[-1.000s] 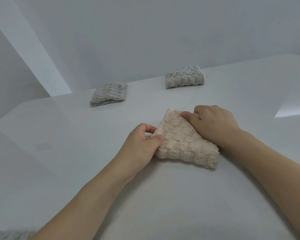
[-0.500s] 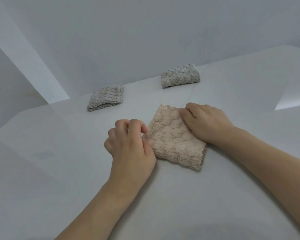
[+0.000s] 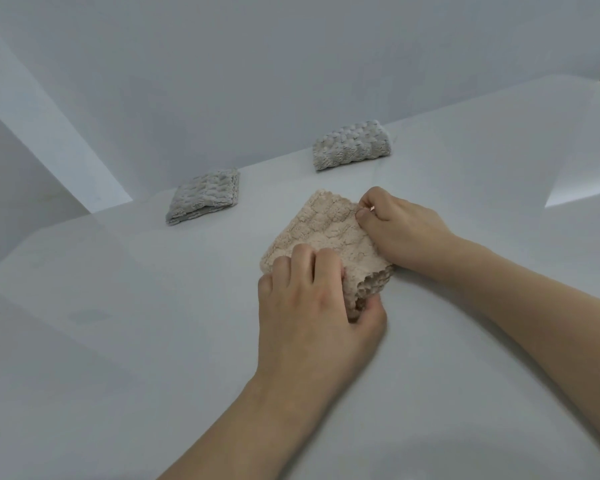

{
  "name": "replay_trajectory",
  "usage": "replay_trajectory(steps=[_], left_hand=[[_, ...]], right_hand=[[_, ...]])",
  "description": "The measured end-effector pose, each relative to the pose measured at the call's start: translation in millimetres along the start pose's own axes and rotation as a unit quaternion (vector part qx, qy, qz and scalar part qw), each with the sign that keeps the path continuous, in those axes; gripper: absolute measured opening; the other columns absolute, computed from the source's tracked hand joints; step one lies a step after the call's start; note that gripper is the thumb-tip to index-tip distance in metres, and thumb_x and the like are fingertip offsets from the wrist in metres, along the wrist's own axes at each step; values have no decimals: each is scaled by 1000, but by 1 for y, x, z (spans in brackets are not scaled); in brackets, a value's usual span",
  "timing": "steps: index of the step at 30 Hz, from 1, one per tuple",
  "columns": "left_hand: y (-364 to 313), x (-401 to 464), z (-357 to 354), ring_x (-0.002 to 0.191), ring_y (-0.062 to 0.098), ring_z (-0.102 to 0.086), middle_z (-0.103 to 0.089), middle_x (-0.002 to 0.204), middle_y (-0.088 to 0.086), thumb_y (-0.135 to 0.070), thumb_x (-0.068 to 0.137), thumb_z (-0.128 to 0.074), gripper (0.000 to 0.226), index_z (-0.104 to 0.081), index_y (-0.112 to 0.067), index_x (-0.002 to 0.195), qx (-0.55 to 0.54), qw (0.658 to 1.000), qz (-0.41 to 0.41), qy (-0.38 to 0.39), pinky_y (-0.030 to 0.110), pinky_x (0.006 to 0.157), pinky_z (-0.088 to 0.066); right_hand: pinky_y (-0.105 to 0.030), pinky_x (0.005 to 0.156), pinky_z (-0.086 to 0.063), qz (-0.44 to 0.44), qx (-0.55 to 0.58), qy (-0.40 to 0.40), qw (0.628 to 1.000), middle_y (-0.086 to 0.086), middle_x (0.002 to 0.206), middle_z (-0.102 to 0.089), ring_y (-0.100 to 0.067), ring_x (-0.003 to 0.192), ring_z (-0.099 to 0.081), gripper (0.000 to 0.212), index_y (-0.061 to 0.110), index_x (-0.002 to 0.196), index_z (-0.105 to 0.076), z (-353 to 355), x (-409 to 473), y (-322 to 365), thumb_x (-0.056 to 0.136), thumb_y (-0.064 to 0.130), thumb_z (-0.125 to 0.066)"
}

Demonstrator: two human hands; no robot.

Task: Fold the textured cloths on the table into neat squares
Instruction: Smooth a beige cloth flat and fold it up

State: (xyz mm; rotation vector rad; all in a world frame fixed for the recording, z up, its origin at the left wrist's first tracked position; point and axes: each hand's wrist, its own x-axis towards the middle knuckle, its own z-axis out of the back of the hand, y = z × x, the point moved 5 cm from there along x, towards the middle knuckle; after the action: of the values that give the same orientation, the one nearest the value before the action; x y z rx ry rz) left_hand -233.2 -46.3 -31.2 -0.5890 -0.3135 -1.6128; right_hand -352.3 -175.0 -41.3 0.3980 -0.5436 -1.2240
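Note:
A folded beige textured cloth [image 3: 323, 230] lies on the white table [image 3: 118, 341] in the middle of the view. My left hand [image 3: 312, 306] grips the cloth's near corner, fingers on top and thumb under the edge. My right hand [image 3: 399, 230] pinches the cloth's right edge near its far corner. Two grey textured cloths lie folded farther back: one at the left [image 3: 205, 195], one at the right [image 3: 352, 145].
A pale wall rises just behind the table's far edge. A bright patch of light [image 3: 582, 188] falls on the table at the right. Bare tabletop stretches to the left and toward me.
My left hand has moved from the cloth's left edge round to its near corner and now grips it. My right hand has shifted toward the far right edge. The cloth has turned slightly.

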Motion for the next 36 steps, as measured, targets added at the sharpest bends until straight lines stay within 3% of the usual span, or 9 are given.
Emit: replay_trajectory(steps=[6,11,18,23,27,33,36], left_hand=[[10,5,1,83,23,-44,-49,92,-2,-24,68,-54,20,-51,-19,88,-3,1000,-7,-15,40,67,-41],[12,7,-1,81,24,-45,-48,88,-1,-31,75,-54,15,-51,-18,82,24,1000,-1,-10,39,64,-40],[8,8,-6,83,25,-46,-53,93,-1,-21,65,-50,23,-54,-18,87,84,995,-35,45,37,65,-38],[14,8,-4,90,25,-47,-55,97,-4,-33,70,-33,34,-57,-19,90,100,990,-51,82,41,79,-41],[19,8,-11,101,32,-47,-54,108,6,-37,73,-23,49,-56,-11,98,113,983,-44,139,52,95,-39],[22,9,-15,121,32,-33,-39,127,7,-45,68,-6,72,-46,-9,117,115,963,-31,240,58,113,-18],[18,3,-13,131,27,-19,-25,134,2,-46,69,-8,70,-35,-14,125,100,954,-23,283,63,115,-5]], right_hand=[[-34,78,-33,6,-43,-8,999,-3,109,-62,-26,102,-55,24,23,108,-46,-1,-2,2,101,37,-28],[-34,77,-33,14,-56,-10,998,-5,109,-63,-28,101,-56,24,22,108,-44,-2,-3,4,102,37,-27],[-38,71,-38,39,-117,-39,992,-13,100,-65,-35,90,-61,24,11,108,-41,-6,-6,12,103,30,-27],[-39,76,-41,27,-132,-21,991,-14,105,-64,-35,95,-60,23,12,108,-43,-6,-5,13,102,30,-28],[-37,76,-37,23,-133,-18,991,-12,109,-64,-33,99,-58,21,16,108,-43,-6,-4,13,101,30,-29],[-37,79,-37,20,-133,-13,991,-11,112,-63,-32,103,-58,21,19,110,-44,-6,-4,12,101,31,-29],[-36,77,-35,20,-129,-13,991,-10,112,-63,-32,103,-57,22,19,111,-44,-6,-2,10,101,32,-30]])
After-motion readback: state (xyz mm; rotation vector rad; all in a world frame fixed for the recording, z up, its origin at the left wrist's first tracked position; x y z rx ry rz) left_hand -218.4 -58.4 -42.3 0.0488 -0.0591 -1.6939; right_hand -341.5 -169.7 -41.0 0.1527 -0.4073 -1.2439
